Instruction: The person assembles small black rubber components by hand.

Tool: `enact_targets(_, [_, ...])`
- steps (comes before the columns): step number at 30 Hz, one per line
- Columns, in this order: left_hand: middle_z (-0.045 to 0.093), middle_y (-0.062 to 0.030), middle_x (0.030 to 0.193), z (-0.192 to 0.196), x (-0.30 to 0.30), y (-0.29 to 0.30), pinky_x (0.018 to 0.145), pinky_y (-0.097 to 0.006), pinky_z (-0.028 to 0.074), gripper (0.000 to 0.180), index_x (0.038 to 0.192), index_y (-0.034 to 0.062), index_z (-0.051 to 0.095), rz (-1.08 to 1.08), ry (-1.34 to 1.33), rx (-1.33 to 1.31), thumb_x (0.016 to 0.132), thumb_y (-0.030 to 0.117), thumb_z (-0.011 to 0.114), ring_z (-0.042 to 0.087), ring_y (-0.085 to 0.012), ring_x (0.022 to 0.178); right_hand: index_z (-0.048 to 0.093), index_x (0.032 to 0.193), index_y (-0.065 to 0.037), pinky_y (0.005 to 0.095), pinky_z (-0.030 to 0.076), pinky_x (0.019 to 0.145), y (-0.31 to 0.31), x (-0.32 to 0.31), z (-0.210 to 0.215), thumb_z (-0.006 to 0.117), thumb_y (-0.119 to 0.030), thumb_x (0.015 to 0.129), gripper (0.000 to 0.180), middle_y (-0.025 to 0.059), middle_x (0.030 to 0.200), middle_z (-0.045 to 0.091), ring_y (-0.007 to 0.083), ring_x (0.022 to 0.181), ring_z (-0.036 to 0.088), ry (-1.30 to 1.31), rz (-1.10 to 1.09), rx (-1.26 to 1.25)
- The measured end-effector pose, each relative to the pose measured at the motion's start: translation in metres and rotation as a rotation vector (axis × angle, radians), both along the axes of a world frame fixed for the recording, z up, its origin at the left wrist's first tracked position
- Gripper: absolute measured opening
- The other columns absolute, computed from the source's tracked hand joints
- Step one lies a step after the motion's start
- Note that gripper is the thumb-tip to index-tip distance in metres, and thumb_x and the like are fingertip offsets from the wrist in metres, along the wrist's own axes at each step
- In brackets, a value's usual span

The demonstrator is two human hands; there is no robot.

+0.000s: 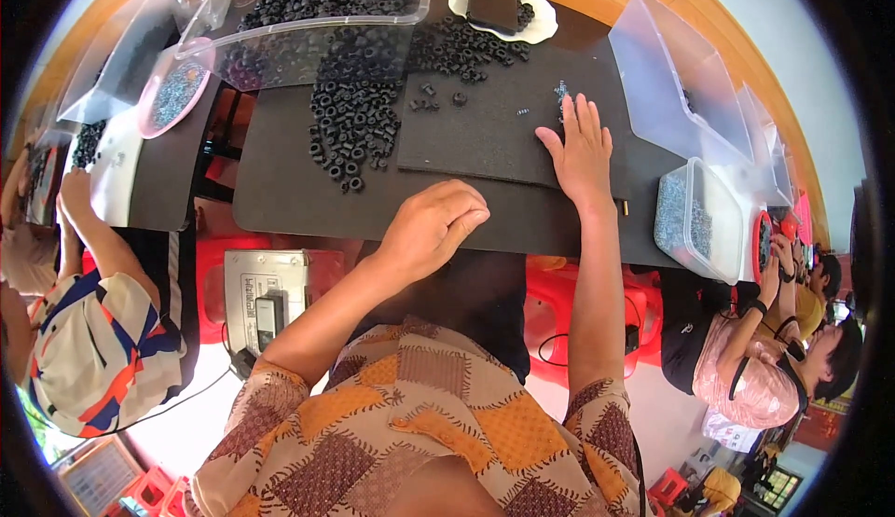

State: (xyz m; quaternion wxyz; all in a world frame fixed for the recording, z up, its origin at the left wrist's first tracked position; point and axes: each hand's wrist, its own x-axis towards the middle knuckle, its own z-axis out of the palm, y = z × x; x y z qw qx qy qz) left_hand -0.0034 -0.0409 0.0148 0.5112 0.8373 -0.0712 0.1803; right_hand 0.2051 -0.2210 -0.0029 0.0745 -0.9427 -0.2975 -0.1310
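Observation:
My right hand [583, 155] lies flat with fingers spread at the right of the dark work mat [475, 149]. By its fingertips is a little heap of small metal springs [562, 91], partly covered by the hand. Another tiny spring [523, 111] lies alone to the left. My left hand [433, 230] is closed above the table's near edge, its fingers curled under; whatever it may hold is hidden. Beyond it, small black ring-shaped parts [352, 121] spread in a thick pile. A few loose black parts [426, 97] sit on the mat.
A clear bin [424, 0] of black parts stands far left. A white scalloped dish [539, 18] carries a dark block. At right are a translucent bin [667, 79] and a tub [691, 223] of springs. People sit on both sides; red stools [550, 317] stand below.

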Motion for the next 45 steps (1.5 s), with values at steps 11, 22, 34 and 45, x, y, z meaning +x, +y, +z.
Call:
enact_targets(11, [0.067, -0.0135, 0.096, 0.019, 0.013, 0.032, 0.083, -0.033, 0.051, 0.01, 0.095, -0.0002, 0.068, 0.161, -0.135, 0.082, 0.085, 0.001, 0.067, 0.066, -0.0273, 0.092, 0.036, 0.149, -0.009, 0.0527, 0.017, 0.117, -0.016, -0.011, 0.006, 0.053, -0.05, 0.095, 0.07, 0.0109, 0.157, 0.03, 0.0273, 0.147, 0.023, 0.015, 0.077, -0.003])
enact_targets(22, [0.052, -0.0145, 0.138, 0.019, -0.016, 0.109, 0.106, -0.044, 0.037, 0.046, 0.132, 0.0088, 0.055, 0.546, -0.101, 0.579, 0.089, 0.02, 0.067, 0.046, -0.0348, 0.129, 0.034, 0.151, -0.017, 0.0574, 0.019, 0.114, -0.042, -0.005, 0.013, 0.054, -0.047, 0.095, 0.066, 0.014, 0.158, 0.027, 0.0321, 0.147, 0.023, -0.015, -0.084, 0.029])
enact_targets(34, [0.025, -0.0249, 0.155, -0.009, -0.014, 0.108, 0.116, -0.055, 0.017, 0.076, 0.152, 0.0124, 0.029, 0.531, 0.223, 0.703, 0.093, 0.054, 0.053, 0.02, -0.0443, 0.144, 0.036, 0.15, -0.02, 0.057, 0.017, 0.115, -0.035, -0.006, 0.011, 0.047, -0.053, 0.097, 0.064, 0.0153, 0.158, 0.027, 0.0312, 0.146, 0.023, 0.097, -0.087, 0.006])
enact_targets(45, [0.046, -0.0154, 0.141, -0.003, -0.024, 0.122, 0.11, -0.044, 0.035, 0.043, 0.128, 0.0101, 0.058, 0.539, -0.011, 0.307, 0.087, 0.017, 0.07, 0.038, -0.0376, 0.136, 0.048, 0.142, -0.015, 0.0484, 0.029, 0.111, -0.038, -0.013, 0.011, 0.056, -0.033, 0.098, 0.049, 0.0183, 0.149, 0.039, 0.0348, 0.137, 0.039, -0.106, 0.017, 0.324])
